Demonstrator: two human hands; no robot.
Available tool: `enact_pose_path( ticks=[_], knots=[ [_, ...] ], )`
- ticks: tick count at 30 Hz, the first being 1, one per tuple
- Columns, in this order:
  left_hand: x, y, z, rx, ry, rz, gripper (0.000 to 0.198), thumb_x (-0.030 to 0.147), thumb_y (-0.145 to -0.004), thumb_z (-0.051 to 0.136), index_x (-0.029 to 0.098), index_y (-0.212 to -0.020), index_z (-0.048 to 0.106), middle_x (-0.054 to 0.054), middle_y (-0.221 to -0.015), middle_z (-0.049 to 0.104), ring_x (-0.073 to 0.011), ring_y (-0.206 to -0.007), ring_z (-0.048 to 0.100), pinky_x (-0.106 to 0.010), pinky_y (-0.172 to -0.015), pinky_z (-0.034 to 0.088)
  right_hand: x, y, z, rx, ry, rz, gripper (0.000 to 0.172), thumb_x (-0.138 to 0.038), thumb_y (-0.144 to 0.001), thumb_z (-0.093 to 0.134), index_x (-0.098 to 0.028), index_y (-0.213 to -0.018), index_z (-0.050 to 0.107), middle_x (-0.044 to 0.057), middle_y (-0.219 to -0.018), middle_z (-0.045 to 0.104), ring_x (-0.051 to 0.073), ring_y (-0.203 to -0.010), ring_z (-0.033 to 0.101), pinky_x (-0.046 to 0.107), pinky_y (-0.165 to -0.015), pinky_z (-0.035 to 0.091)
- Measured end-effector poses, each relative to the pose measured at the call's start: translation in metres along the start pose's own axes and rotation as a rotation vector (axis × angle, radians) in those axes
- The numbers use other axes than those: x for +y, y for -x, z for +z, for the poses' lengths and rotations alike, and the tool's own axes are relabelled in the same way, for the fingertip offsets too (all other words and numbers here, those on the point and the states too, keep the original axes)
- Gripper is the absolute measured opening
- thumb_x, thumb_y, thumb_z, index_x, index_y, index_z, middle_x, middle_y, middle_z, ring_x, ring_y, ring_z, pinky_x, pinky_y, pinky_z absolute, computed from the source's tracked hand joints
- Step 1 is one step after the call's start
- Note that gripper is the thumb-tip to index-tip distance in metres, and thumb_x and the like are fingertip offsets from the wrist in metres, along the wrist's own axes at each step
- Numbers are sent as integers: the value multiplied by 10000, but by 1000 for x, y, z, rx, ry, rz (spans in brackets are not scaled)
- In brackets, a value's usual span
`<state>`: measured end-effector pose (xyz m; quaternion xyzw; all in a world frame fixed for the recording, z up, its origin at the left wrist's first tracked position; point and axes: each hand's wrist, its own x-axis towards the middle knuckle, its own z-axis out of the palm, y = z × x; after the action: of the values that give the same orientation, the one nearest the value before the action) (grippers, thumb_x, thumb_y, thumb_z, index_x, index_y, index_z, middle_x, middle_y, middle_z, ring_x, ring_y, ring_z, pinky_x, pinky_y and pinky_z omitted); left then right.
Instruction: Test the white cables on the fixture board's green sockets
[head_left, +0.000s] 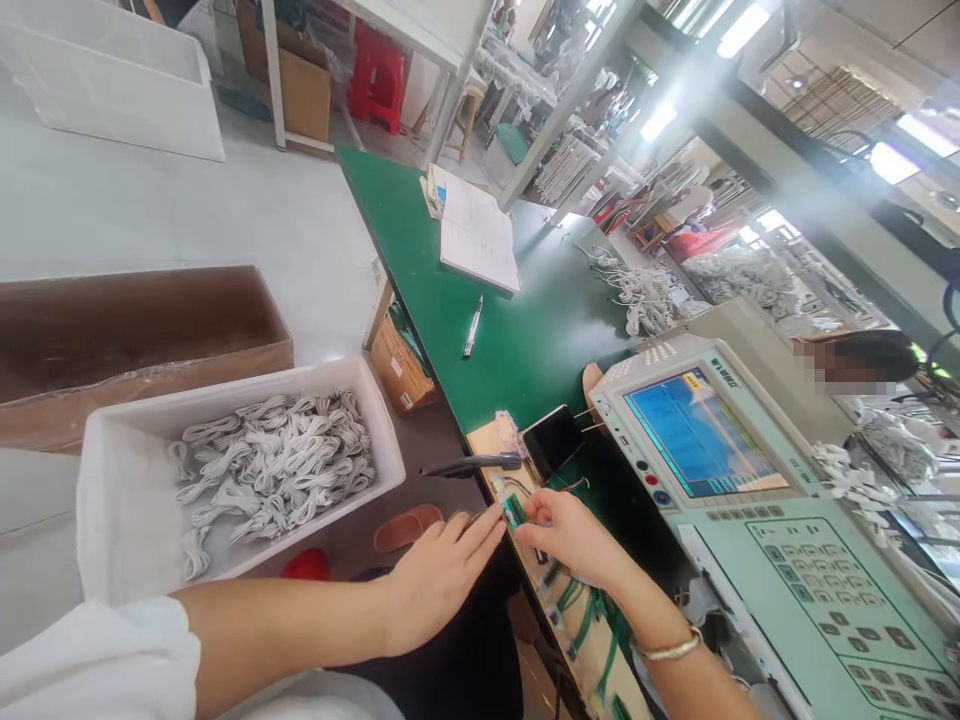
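Note:
A small green circuit board [514, 512] sits at the edge of a light wooden fixture board [592, 640]. My right hand [574, 535], with a bracelet at its wrist, pinches the circuit board from the right between thumb and fingers. From the left reaches my left hand [446, 575], its fingers stretched out and their tips at the circuit board's left edge. Its thumb is hidden. Just beyond the hands a black rod-like handle [472, 465] juts over the table edge. Thin coloured wires [577, 485] lie beside the right hand.
A tester with a lit screen [701, 430] stands at right, near a dark phone-like device [553, 442]. On the green table [405, 240] lie an open notebook [480, 235], a pen [473, 327] and white cables [645, 300]. A white bin [112, 430] of bundled cables stands left.

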<state>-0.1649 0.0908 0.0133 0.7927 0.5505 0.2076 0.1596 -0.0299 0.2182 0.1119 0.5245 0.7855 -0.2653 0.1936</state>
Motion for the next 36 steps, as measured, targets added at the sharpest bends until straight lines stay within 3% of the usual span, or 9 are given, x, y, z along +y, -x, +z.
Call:
enact_pose_path(
  ticks=[7, 11, 15, 20, 23, 29, 36],
  knots=[
    [1, -1, 1, -5, -28, 26, 682, 120, -750, 367, 152, -1355, 53, 4, -1446, 19, -241, -1049, 383, -357, -823, 382, 2, 2, 2, 25, -5, 0, 151, -319, -653, 572, -200, -716, 502, -45, -610, 525, 113, -567, 479, 218, -514, 323],
    [1, -6, -3, 4, -23, 28, 653, 124, -772, 341, 188, -1355, 54, 3, -1439, 119, -229, -1016, 399, -346, -795, 385, 1, 13, -3, 30, 15, -65, 174, -371, -722, 509, -229, -819, 481, -56, -611, 515, 125, -586, 474, 237, -560, 343],
    [3, -12, -4, 10, -65, 24, 630, 127, -777, 345, 194, -1352, 97, -22, -1401, 241, -228, -967, 421, -333, -741, 388, 1, 21, -10, -34, -1, -122, 181, -240, -746, 433, -232, -920, 482, -61, -621, 503, 117, -594, 486, 236, -594, 360],
    [9, -14, -7, 23, -151, 17, 613, 115, -769, 353, 174, -1345, 151, -38, -1378, 278, -205, -870, 442, -318, -660, 392, -1, 28, -19, -46, 208, -25, 148, -361, -673, 550, -214, -660, 542, -44, -592, 571, 130, -596, 510, 254, -619, 350],
    [11, -13, -12, 35, -177, 16, 600, 106, -766, 337, 153, -1341, 171, -27, -1379, 279, -202, -878, 432, -311, -656, 395, 2, 31, -22, -91, 245, -93, 156, -330, -702, 523, -218, -598, 550, -41, -582, 595, 137, -609, 519, 259, -636, 342],
    [9, -13, -10, 40, -121, 43, 610, 128, -758, 365, 152, -1338, 175, -18, -1420, 192, -200, -969, 406, -299, -717, 389, 4, 26, -20, 97, 320, -201, 207, -209, -803, 374, -256, -840, 573, -21, -717, 640, 160, -751, 529, 298, -749, 297],
    [12, -12, 0, 43, -212, 36, 624, 78, -740, 351, 169, -1336, 188, -4, -1434, 138, -166, -787, 442, -294, -615, 394, -24, 11, -18, 100, 535, -208, 234, -127, -794, 387, -191, -712, 596, 33, -720, 652, 164, -742, 542, 326, -689, 213]
  ],
)
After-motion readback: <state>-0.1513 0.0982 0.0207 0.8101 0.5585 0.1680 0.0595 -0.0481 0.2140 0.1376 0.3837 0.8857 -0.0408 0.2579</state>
